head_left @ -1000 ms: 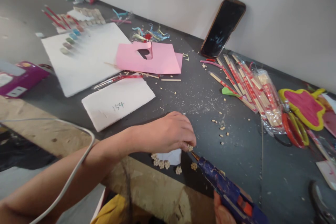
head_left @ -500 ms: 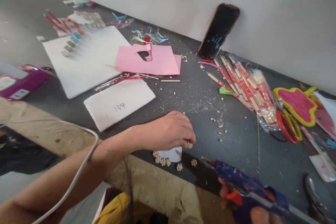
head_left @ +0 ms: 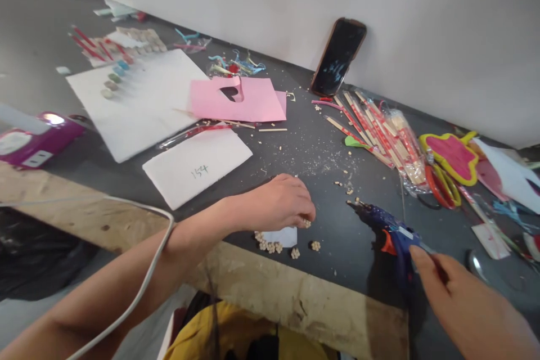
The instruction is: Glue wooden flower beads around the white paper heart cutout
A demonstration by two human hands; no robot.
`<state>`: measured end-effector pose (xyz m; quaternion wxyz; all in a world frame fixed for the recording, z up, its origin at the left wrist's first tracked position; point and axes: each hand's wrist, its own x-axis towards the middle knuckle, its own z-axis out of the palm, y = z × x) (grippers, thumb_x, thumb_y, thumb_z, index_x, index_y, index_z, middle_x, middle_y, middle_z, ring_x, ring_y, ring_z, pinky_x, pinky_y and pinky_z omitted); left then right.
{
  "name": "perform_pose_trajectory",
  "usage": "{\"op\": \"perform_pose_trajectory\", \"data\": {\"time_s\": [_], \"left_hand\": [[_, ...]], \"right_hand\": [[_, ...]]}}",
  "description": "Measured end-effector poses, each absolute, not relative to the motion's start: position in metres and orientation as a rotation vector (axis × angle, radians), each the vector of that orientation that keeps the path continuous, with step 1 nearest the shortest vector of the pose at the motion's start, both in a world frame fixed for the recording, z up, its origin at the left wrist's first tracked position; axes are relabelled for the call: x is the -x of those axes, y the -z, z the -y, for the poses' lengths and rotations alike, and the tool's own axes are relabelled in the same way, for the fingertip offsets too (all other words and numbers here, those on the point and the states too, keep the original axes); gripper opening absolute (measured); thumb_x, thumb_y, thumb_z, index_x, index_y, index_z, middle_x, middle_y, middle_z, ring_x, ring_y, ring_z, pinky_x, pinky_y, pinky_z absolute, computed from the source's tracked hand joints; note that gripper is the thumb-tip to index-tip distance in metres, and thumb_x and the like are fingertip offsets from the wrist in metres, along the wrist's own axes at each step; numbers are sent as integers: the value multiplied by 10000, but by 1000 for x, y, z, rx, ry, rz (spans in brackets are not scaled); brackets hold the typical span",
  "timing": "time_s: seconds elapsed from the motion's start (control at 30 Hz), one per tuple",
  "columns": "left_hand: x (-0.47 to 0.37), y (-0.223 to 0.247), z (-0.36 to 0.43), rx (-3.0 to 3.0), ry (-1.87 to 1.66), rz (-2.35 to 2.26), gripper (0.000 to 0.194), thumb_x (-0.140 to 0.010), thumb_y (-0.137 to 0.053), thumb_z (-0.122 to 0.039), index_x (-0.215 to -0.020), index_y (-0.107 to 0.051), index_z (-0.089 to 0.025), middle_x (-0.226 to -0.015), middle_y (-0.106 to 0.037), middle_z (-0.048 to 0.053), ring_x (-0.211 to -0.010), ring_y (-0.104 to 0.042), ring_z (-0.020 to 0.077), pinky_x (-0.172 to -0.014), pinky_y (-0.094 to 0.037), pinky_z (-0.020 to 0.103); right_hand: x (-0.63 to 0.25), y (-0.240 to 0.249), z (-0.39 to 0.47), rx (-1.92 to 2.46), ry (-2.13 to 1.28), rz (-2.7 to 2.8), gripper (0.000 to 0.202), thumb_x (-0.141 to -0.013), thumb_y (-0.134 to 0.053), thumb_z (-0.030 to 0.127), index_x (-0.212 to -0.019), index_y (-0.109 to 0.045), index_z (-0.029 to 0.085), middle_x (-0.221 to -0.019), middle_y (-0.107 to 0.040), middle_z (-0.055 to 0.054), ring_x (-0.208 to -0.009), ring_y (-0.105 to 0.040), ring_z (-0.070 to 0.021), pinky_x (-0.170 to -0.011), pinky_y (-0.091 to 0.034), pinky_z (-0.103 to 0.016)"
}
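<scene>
My left hand (head_left: 280, 202) is closed, its fingertips pinching a small flower-shaped cluster of pale wooden bits (head_left: 306, 224) low over the table. Under that hand lies a small white paper piece (head_left: 283, 237), with several similar bit clusters (head_left: 270, 246) along its near side. Two more bit clusters (head_left: 315, 246) sit apart to the right. At the right, my right hand (head_left: 455, 281) has its fingers closed at the rear of a blue hot glue gun (head_left: 392, 228) with an orange trigger. The gun's nozzle points left, near loose wooden bits (head_left: 349, 200); its handle is partly shadowed.
A white foam block marked 154 (head_left: 198, 169), pink paper (head_left: 238, 100) and a white sheet (head_left: 139, 101) lie left. A phone (head_left: 340, 56) leans on the wall. Packed chopsticks (head_left: 379, 129) and scissors (head_left: 441, 185) lie right. A white cable (head_left: 143, 278) crosses my left forearm.
My right hand has brought the glue gun up and forward over the table, and its grip has shifted from around the trigger to the rear. My left hand stays nearly in place.
</scene>
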<state>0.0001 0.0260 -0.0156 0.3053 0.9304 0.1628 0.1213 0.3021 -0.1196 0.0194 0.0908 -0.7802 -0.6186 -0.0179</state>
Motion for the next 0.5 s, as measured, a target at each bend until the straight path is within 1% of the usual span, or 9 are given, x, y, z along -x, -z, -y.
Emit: {"op": "perform_pose_trajectory", "data": {"time_s": [0.03,0.07,0.1,0.17,0.23,0.33,0.5], "left_hand": [[0,16,-26,-2463,-316,-427,56,-895,-585,-195,-887,-640,-200,-962,-682,-15,-1040,-542,157,-995,-293,309],[0,16,-26,-2462,-312,-428,57,-894,-584,-189,-887,-640,-198,-965,-681,-13,-1042,-540,156,-996,-292,307],[0,16,-26,-2463,-309,-429,57,-892,-585,-187,-884,-640,-198,-967,-681,-11,-1043,-538,156,-995,-292,305],[0,16,-26,-2472,-304,-433,59,-890,-586,-186,-875,-641,-198,-965,-678,-8,-1037,-538,155,-991,-296,302],[0,16,-26,-2492,-303,-436,60,-891,-586,-197,-875,-643,-199,-962,-676,-7,-1031,-538,156,-989,-299,305],[0,18,-25,-2517,-312,-445,60,-892,-591,-223,-883,-648,-207,-963,-674,-10,-1043,-534,165,-988,-302,318],[0,23,-25,-2528,-338,-458,50,-883,-605,-238,-865,-648,-219,-960,-676,-17,-1056,-524,175,-981,-311,322]], "right_hand": [[-293,-25,122,2341,98,1837,353,-782,-543,583,-630,-610,272,-392,-548,-4,-251,-413,-182,-291,-268,-316],[-281,-28,123,2363,174,1830,374,-801,-497,605,-718,-633,266,-500,-628,-27,-312,-494,-192,-312,-321,-317],[-268,-30,123,2284,249,1848,429,-823,-436,629,-787,-638,252,-613,-678,-54,-404,-571,-199,-344,-372,-316],[-239,-25,121,2032,38,1994,357,-865,-450,555,-903,-623,245,-743,-703,-42,-536,-637,-174,-427,-443,-286],[-216,-12,118,1829,-182,2122,260,-894,-471,455,-978,-603,248,-834,-705,-16,-608,-653,-134,-534,-504,-247],[-197,9,112,1802,-260,2197,241,-897,-497,416,-1017,-591,229,-874,-685,-29,-726,-659,-152,-610,-517,-261],[-192,19,108,1805,-160,2278,214,-891,-517,412,-974,-588,227,-859,-675,-32,-790,-649,-189,-676,-507,-314]]}}
